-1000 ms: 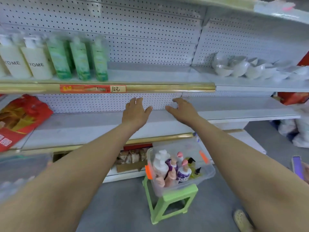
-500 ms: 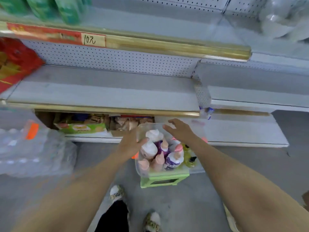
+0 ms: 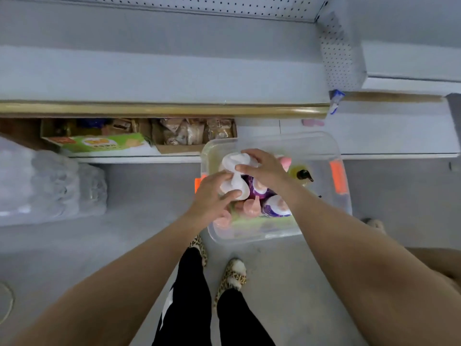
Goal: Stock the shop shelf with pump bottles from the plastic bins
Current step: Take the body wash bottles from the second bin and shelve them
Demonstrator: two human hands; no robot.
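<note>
A clear plastic bin (image 3: pixel 321 146) stands below the shelf front, holding several pump bottles. My left hand (image 3: pixel 214 196) grips the nearer white pump bottle (image 3: pixel 235 188) at the bin's left side. My right hand (image 3: pixel 262 168) curls over the pump top of a second white bottle (image 3: pixel 233 159) just behind it. Purple-labelled bottles (image 3: pixel 277 208), pink pump tops (image 3: pixel 250 207) and a yellow bottle with a black pump (image 3: pixel 303 174) stand around them. The white shelf board (image 3: pixel 162 76) with its gold edge strip (image 3: pixel 162 109) lies above the bin.
Under the shelf sit a green carton (image 3: pixel 99 144) and a cardboard box of wrapped snacks (image 3: pixel 194 133). A shrink-wrapped pack of water bottles (image 3: pixel 50 186) stands on the floor at left. My legs and patterned slippers (image 3: pixel 233 275) are just in front of the bin.
My view has tipped down from the shelf to the bin. Both hands dropped from the shelf board into the bin and closed on the white bottles.
</note>
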